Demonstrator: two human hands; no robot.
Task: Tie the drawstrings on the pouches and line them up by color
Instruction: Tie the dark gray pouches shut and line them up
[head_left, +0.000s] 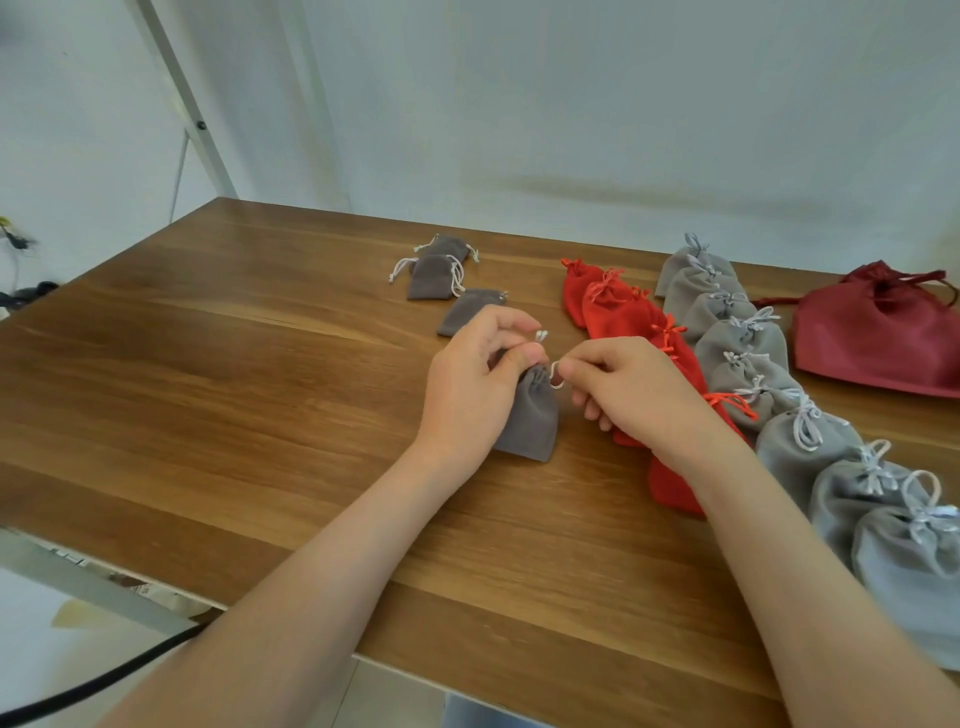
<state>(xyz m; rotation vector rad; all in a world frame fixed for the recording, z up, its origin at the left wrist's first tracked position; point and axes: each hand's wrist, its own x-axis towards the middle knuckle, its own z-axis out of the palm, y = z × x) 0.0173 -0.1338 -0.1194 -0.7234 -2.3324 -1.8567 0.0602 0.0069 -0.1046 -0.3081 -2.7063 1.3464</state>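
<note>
Counter (208, 364) of brown wood carries a dark grey pouch (532, 415) near its middle; the left hand (470, 384) pinches its gathered neck, and the right hand (628, 389), at 3 o'clock, pinches the white drawstring (556, 375). Three more dark grey pouches (431, 278) lie at 12 o'clock of it. A red row (618, 312) and a light grey row (800, 441) run at 3 o'clock.

Your fingertips (530, 358) hide the taupe pouch's (530, 415) neck, so you cannot tell whether its drawstring (556, 375) is knotted. Right of that pouch, your right forearm (727, 467) covers part of the red row (618, 312). Farther right, the maroon bag (872, 343) and nearest grey pouch (914, 571) are cut off by the edge.
</note>
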